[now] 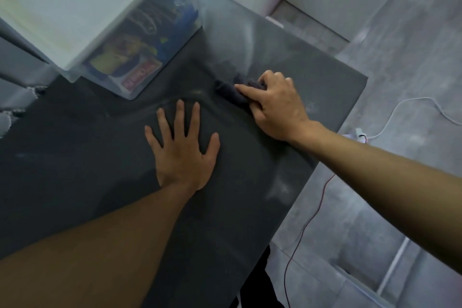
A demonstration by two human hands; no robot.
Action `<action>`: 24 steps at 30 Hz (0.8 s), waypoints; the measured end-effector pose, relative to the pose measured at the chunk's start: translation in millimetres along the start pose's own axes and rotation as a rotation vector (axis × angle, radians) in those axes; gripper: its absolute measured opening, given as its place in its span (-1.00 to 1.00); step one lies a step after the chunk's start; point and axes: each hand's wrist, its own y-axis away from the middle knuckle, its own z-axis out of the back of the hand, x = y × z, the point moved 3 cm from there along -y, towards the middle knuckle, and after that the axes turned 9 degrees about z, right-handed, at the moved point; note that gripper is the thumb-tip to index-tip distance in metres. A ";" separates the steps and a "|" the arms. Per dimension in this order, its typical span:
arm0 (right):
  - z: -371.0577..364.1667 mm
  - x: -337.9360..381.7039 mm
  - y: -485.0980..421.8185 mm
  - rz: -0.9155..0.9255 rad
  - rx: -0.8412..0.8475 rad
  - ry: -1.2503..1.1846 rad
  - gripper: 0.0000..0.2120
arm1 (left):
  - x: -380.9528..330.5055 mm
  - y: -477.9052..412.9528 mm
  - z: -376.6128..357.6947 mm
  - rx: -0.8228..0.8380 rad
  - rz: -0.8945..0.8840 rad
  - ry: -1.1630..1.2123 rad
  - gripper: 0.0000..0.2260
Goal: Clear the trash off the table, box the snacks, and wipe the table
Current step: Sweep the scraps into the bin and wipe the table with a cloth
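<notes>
Left hand (pixel 182 150) lies flat on the dark table (pixel 87 170), fingers spread and straight, holding nothing. Farther out, the right hand (pixel 277 107) has its fingers curled over a dark cloth (pixel 230 92) and presses it on the table, near the lidded plastic box (pixel 140 57) with the snacks inside. I think a wide stroke toward the left could bump the box. The cloth is also bunched up, so it may pass over some pale streaks.
</notes>
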 end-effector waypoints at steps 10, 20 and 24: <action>-3.9 -18.8 -65.2 -0.552 -0.067 0.029 -0.54 | 2.1 -0.8 0.4 0.008 -0.011 0.019 -0.32; -14.0 -35.2 -118.1 -0.583 -0.059 0.052 -0.53 | 2.2 -2.4 2.6 0.017 -0.022 0.027 -0.32; -25.4 10.2 -118.2 -0.120 0.048 -0.003 -0.58 | 3.3 -1.9 2.5 0.022 -0.024 0.035 -0.32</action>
